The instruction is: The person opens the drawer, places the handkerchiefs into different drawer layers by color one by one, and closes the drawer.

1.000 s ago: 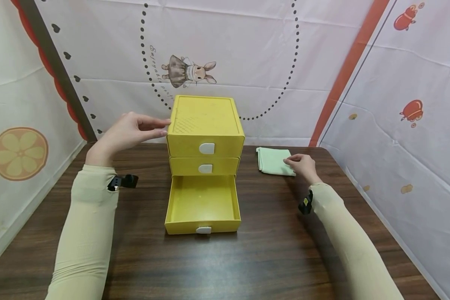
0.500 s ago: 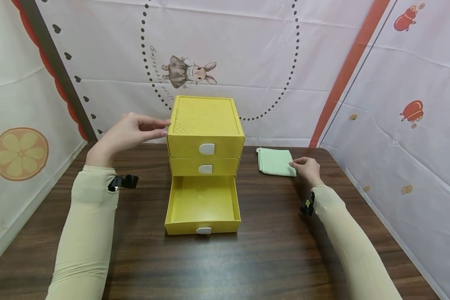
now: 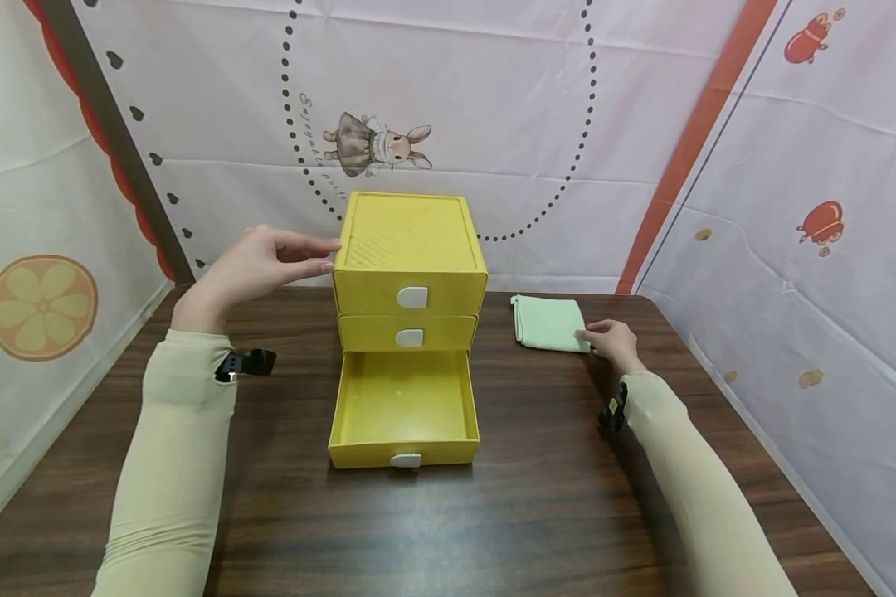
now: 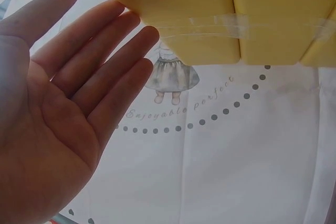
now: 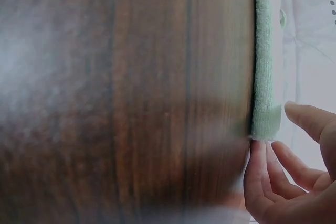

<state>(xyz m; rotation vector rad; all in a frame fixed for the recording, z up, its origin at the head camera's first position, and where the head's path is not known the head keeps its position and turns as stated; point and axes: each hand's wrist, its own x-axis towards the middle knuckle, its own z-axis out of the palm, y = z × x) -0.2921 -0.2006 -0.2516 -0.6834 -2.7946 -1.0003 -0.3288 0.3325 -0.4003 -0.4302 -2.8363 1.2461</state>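
Observation:
A yellow drawer box (image 3: 411, 236) with white handles stands in the middle of the table, its bottom drawer (image 3: 403, 406) pulled out and empty. At the box's upper left edge, the left hand (image 3: 242, 269) has its fingertips against or very near the side; the left wrist view shows these fingers nearly straight, with nothing in the palm. A folded pale green cloth (image 3: 548, 323) lies to the right of the box. The right hand (image 3: 612, 342) is at the cloth's right edge. In the right wrist view its fingertips (image 5: 257, 148) reach the cloth's edge, and the thumb hovers just above, apart from it.
The dark wood table (image 3: 418, 539) is bounded by a printed white curtain (image 3: 508, 108) behind and on both sides. Clear tape (image 4: 210, 27) crosses the side of the drawer box.
The right hand drew back slightly to the right from over the cloth, then came down a little at its right edge. The left hand, drawer box and cloth have stayed put.

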